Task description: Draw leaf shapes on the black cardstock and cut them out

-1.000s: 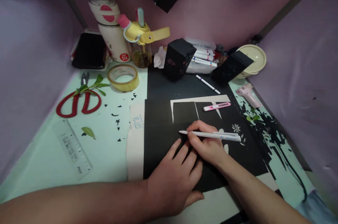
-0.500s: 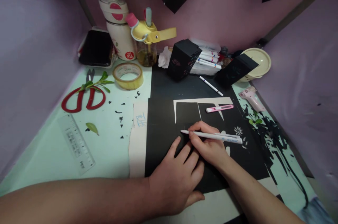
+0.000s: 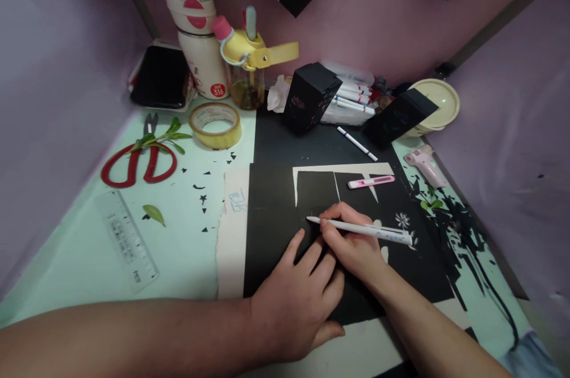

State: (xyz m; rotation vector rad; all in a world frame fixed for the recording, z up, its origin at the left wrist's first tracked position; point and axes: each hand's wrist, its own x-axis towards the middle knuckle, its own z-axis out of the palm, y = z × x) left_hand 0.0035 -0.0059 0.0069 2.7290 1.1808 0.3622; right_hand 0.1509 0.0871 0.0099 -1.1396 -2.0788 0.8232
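A sheet of black paper (image 3: 271, 235) with cut-out slots and flower shapes lies before me, over white paper. My left hand (image 3: 300, 301) rests flat on it, fingers spread, holding nothing. Pinched in my right hand (image 3: 356, 244) is a white pen (image 3: 369, 229), its tip at the black sheet just beyond my left fingertips. Faint thin lines show near the tip. Beyond my right hand, a pink craft knife (image 3: 371, 182) lies on the sheet beside the slots.
To the left are red-handled scissors (image 3: 116, 167), a clear ruler (image 3: 127, 241) and a tape roll (image 3: 216, 139). Bottles (image 3: 207, 66), a black paper box (image 3: 312, 96) and a white marker (image 3: 357, 144) stand or lie behind. On the right are a pink glue gun (image 3: 425, 165) and black paper scraps (image 3: 463, 229).
The pen tip has shifted very slightly up and right, and a faint mark shows beside it. My left hand stays in place. The view has tilted a little.
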